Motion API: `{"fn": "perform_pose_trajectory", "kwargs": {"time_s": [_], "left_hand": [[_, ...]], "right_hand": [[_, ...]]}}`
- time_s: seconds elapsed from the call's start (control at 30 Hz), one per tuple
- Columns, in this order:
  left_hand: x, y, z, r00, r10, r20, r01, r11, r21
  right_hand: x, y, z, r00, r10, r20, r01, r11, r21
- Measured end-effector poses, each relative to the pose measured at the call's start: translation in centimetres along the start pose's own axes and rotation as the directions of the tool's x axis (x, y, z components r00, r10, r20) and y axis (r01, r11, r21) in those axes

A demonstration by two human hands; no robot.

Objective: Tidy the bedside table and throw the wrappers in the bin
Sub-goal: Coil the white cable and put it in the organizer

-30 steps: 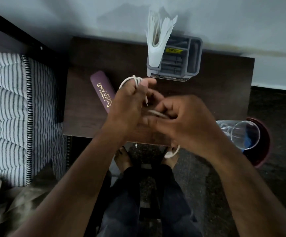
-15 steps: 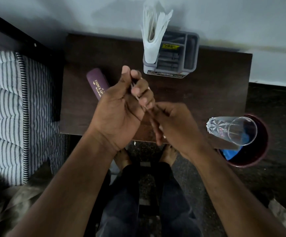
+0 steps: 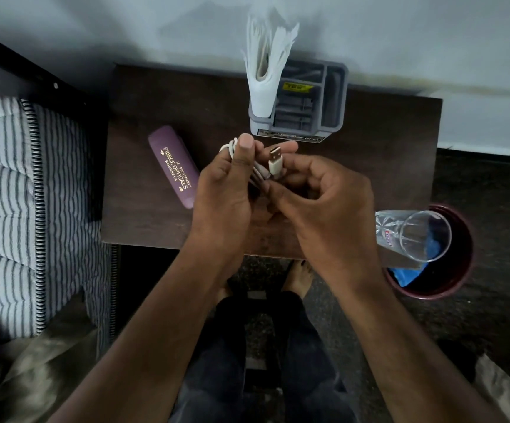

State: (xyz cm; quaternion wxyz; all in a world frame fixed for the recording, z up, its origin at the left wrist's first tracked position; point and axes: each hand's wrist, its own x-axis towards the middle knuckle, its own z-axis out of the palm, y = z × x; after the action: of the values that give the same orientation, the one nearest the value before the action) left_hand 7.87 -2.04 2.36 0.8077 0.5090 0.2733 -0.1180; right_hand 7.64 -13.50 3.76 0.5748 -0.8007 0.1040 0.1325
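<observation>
Over the middle of the dark wooden bedside table [image 3: 156,221], my left hand [image 3: 226,193] grips a coiled white USB cable [image 3: 275,163], thumb pressed on the bundle. The cable's USB plug sticks up between both hands. My right hand [image 3: 324,215] pinches the cable just below the plug. A purple spectacle case [image 3: 174,169] lies on the table left of my hands. A dark red bin [image 3: 449,282] with blue wrappers inside stands on the floor at the table's right front corner.
A grey organiser [image 3: 308,108] holding folded white papers [image 3: 266,65] stands at the table's back edge against the wall. A clear drinking glass [image 3: 412,233] lies on its side at the table's right front corner. The striped mattress [image 3: 18,209] borders the left side. My feet are below the table front.
The loose loop of cable seen a second ago is now gathered into a tight bundle in my left hand, and the USB plug end has come up between my hands.
</observation>
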Motion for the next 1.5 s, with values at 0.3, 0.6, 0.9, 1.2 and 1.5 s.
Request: {"fn": "perform_pose_trajectory", "kwargs": {"time_s": [0.3, 0.6, 0.9, 1.2, 1.5], "left_hand": [[-0.3, -1.0, 1.4, 0.999, -0.030, -0.030, 0.030, 1.000, -0.006], [1.3, -1.3, 3.5, 0.971, -0.226, 0.072, 0.209, 0.959, 0.193], [2.9, 0.7, 6.9, 0.985, -0.163, 0.054, 0.107, 0.832, 0.545], [6.3, -1.2, 7.1, 0.942, 0.252, -0.220, -0.045, 0.746, 0.664], [10.9, -2.8, 9.2, 0.918, 0.385, -0.100, -0.133, 0.534, 0.835]], "right_hand": [[-0.4, 1.6, 0.8, 0.953, -0.303, 0.001, 0.273, 0.858, -0.436], [2.7, 2.7, -3.2, 0.983, 0.023, -0.182, -0.065, 0.972, -0.228], [5.7, 3.9, -4.2, 0.941, 0.176, -0.288, -0.210, 0.974, -0.091], [9.1, 3.2, -4.0, 0.909, 0.174, -0.379, -0.147, 0.984, 0.100], [13.2, 4.3, -4.7, 0.818, 0.456, -0.351, -0.233, 0.820, 0.523]]}}
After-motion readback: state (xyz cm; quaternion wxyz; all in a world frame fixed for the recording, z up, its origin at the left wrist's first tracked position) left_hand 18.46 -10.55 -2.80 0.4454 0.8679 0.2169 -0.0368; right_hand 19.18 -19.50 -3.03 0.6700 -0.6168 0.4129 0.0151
